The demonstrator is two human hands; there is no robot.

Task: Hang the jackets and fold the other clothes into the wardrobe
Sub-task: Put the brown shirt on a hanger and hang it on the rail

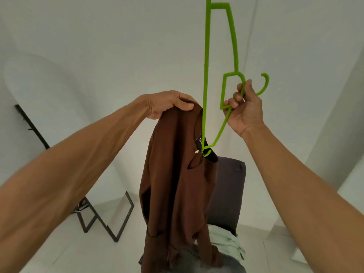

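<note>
A brown jacket hangs in front of me, held up at its shoulder by my left hand, whose fingers and thumb pinch the fabric. My right hand grips a bright green plastic hanger near its hook, holding it on end. The hanger's lower arm is pushed into the jacket's neck opening, beside the black collar label. Its upper arm runs out of the top of the view.
Below the jacket stands a dark grey chair with a pale green garment and grey clothing piled on its seat. A black metal frame stands on the white floor at the left, against white walls.
</note>
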